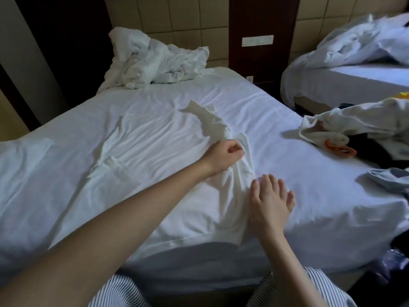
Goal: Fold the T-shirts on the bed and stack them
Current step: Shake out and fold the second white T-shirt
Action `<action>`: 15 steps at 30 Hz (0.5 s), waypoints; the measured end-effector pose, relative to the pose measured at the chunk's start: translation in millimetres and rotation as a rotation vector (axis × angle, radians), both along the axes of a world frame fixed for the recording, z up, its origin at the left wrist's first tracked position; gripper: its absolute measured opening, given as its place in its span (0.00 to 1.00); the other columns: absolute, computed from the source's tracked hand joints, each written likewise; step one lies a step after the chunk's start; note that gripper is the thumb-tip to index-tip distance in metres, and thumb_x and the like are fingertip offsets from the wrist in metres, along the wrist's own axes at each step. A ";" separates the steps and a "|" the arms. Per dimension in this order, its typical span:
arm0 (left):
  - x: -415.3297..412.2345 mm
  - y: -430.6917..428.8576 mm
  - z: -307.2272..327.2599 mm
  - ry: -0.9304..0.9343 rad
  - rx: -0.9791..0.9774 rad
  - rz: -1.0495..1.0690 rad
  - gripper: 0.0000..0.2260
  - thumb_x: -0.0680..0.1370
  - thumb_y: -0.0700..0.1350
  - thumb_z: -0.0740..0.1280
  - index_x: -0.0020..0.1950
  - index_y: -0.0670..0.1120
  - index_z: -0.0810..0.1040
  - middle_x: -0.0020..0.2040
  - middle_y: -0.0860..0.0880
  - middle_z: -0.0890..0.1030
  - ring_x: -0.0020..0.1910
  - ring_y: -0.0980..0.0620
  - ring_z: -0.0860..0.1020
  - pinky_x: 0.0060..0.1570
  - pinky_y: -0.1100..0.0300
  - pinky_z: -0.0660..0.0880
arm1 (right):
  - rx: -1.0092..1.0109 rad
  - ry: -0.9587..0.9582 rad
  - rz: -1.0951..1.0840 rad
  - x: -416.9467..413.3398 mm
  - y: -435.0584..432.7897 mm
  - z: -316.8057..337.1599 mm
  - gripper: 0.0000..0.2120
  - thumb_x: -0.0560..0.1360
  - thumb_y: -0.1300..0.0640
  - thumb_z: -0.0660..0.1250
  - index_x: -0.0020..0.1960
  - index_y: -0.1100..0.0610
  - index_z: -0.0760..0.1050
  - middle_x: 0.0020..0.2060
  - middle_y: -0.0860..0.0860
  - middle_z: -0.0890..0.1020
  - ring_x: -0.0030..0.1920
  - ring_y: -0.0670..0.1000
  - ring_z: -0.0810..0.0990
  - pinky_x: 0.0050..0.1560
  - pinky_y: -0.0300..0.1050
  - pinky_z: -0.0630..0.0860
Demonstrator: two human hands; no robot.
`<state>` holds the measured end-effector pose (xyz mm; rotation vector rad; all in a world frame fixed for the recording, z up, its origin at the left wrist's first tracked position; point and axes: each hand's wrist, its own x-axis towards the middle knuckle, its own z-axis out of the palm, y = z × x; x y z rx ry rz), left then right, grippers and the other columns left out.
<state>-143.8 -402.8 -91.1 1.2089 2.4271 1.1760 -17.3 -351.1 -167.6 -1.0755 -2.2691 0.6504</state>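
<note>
- white cotton T-shirt (155, 138): outline partly lost against the white-sheeted bed (287, 129).
- left grip (223, 155): fingertips tucked inside the fist, unseen.
- second white bed (343, 85): cut by the right edge.
- pale blue garment (389, 182): cut by the right edge.
- purple glossy item (396, 262): blurred, kind unclear.
- white wall switch plate (257, 40): markings too small to read.

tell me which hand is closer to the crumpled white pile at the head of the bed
Left. The left hand pinches the T-shirt further up the bed, toward the pile; the right hand lies flat on the shirt, back by the near edge.
</note>
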 end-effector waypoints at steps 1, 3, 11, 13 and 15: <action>0.2 18.9 -0.3 -0.009 -0.056 0.002 0.08 0.77 0.45 0.66 0.43 0.41 0.77 0.38 0.49 0.76 0.39 0.52 0.73 0.40 0.60 0.69 | -0.004 -0.009 -0.006 -0.7 2.3 0.3 0.20 0.80 0.48 0.50 0.70 0.51 0.66 0.72 0.46 0.64 0.74 0.49 0.53 0.69 0.45 0.40; -1.5 51.3 -5.9 0.088 -0.248 0.082 0.12 0.77 0.53 0.65 0.46 0.43 0.75 0.44 0.45 0.78 0.46 0.48 0.76 0.44 0.58 0.69 | 0.000 -0.025 0.005 -1.8 3.8 0.5 0.21 0.79 0.46 0.47 0.67 0.48 0.69 0.72 0.44 0.64 0.74 0.49 0.53 0.68 0.44 0.40; 12.1 87.7 -19.7 0.441 -0.357 0.274 0.11 0.79 0.38 0.57 0.58 0.38 0.75 0.61 0.40 0.75 0.61 0.41 0.73 0.57 0.53 0.68 | -0.066 0.101 0.081 6.0 17.9 -1.1 0.20 0.79 0.49 0.51 0.64 0.51 0.73 0.67 0.45 0.71 0.72 0.49 0.60 0.68 0.42 0.47; 28.3 94.5 -15.3 0.236 0.036 0.096 0.09 0.79 0.39 0.59 0.48 0.36 0.76 0.49 0.37 0.79 0.51 0.42 0.77 0.47 0.56 0.68 | -0.036 0.266 0.056 13.7 18.6 -2.4 0.26 0.73 0.46 0.49 0.59 0.58 0.77 0.58 0.53 0.79 0.64 0.57 0.71 0.64 0.46 0.56; 54.4 101.6 -14.8 -0.070 0.226 -0.123 0.08 0.76 0.45 0.60 0.42 0.42 0.75 0.38 0.43 0.77 0.39 0.51 0.75 0.40 0.60 0.67 | -0.172 0.422 0.000 22.7 18.1 1.2 0.28 0.71 0.46 0.52 0.63 0.60 0.73 0.57 0.56 0.78 0.62 0.58 0.72 0.63 0.47 0.58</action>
